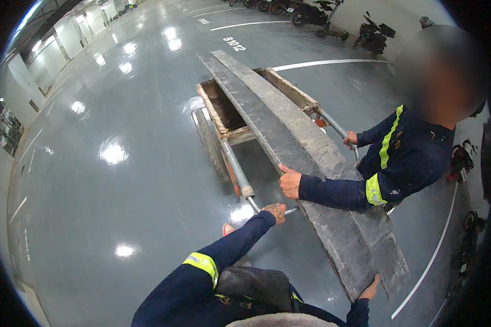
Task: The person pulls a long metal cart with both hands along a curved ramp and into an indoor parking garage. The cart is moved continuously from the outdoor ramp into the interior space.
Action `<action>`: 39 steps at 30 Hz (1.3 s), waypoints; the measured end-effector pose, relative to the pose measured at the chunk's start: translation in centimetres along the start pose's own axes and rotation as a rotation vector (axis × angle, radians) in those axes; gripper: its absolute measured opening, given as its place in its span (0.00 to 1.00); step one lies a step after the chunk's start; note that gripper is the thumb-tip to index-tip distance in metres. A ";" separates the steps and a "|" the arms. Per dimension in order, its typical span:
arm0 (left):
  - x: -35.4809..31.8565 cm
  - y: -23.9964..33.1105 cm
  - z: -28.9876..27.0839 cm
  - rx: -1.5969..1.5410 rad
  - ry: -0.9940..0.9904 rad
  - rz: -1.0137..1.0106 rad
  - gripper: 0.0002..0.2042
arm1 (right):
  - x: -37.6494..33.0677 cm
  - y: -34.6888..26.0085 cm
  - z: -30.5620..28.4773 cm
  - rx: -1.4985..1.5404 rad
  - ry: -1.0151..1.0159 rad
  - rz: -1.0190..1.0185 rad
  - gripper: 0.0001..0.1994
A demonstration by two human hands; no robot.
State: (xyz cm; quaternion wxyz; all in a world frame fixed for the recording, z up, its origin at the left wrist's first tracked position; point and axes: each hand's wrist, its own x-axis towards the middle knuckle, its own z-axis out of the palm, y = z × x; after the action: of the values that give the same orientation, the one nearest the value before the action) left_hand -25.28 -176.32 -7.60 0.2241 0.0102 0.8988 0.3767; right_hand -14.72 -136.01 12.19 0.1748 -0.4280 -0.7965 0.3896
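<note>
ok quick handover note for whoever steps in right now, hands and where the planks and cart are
Left hand: gripping the cart's metal handle bar.
Right hand: holding the near end of the long grey planks.
Planks lie lengthwise over the wooden cart, overhanging toward you.
A co-worker's hand steadies the planks' edge; their other hand holds the far handle.
Done: planks loaded on the cart. Left: cannot tell from here.
</note>
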 end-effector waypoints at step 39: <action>-2.0 3.8 2.0 -0.050 0.121 0.025 0.16 | 7.4 -1.0 -1.4 0.157 -0.170 -0.082 0.28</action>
State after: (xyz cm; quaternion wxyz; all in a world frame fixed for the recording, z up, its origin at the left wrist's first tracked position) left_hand -23.22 -172.61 -5.45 0.1650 -0.0069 0.9008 0.4016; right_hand -18.72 -129.62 13.45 0.1553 -0.3454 -0.7925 0.4781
